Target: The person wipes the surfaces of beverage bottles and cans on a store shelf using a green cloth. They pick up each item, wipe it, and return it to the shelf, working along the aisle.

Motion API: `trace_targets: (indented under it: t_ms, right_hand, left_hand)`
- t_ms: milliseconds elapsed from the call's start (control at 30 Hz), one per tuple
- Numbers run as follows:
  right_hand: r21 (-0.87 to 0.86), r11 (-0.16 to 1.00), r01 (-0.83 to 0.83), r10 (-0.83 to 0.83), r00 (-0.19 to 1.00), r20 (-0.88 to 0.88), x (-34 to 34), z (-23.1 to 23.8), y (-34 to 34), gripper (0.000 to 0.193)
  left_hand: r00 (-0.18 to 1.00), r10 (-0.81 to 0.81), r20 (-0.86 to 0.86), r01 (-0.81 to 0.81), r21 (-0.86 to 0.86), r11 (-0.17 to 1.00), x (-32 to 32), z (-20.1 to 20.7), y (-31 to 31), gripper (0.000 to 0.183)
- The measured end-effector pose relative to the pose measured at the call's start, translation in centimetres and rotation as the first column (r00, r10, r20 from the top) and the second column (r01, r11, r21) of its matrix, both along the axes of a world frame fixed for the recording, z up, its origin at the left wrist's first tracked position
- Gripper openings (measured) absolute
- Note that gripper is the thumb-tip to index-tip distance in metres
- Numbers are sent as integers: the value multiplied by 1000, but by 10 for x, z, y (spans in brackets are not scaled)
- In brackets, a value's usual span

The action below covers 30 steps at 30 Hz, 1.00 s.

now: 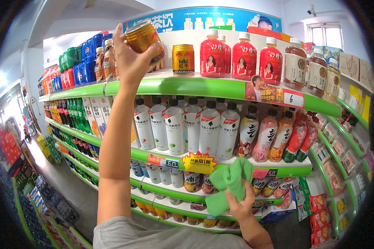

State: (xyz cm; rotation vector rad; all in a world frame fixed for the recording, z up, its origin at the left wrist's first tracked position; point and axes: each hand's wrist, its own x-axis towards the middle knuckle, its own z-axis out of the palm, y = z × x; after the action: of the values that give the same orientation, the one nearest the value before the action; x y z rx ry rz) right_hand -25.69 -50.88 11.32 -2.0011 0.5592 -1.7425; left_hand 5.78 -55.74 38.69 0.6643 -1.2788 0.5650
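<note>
At upper centre-left, the left hand (131,56) grips a gold can (142,38), long axis tilted, above and left of the green cloth (228,182) bunched in the right hand (242,204), lower centre-right

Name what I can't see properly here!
Head view: some of the held gold can, hidden by the left hand.
Head view: part of the green cloth, hidden by the right hand.
Head view: part of the shelves, hidden by the left forearm.
Head view: most of the grey shirt, cut off by the bottom edge.
</note>
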Motion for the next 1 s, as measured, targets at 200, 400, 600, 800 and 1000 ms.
trace_targets:
  t_ms: [200,400,600,800,1000]
  right_hand:
    - [8,989,-145,141,975,170,21,38,-22,38]
    - [54,943,-329,290,889,353,40,79,-21,40]
    - [153,811,-565,460,777,430,43,61,-24,40]
    - [97,868,-486,467,868,168,37,69,-8,40]
    - [272,764,-586,470,793,387,49,60,-12,34]
  left_hand:
    - [975,-223,8,222,83,971,-79,-120,36,106]
    - [987,-4,158,-13,109,994,-108,-202,51,110]
    - [978,-186,92,166,192,967,-110,-231,51,105]
    - [965,-245,89,230,153,961,-110,-244,50,98]
    - [945,-320,67,305,178,936,-115,-252,50,100]
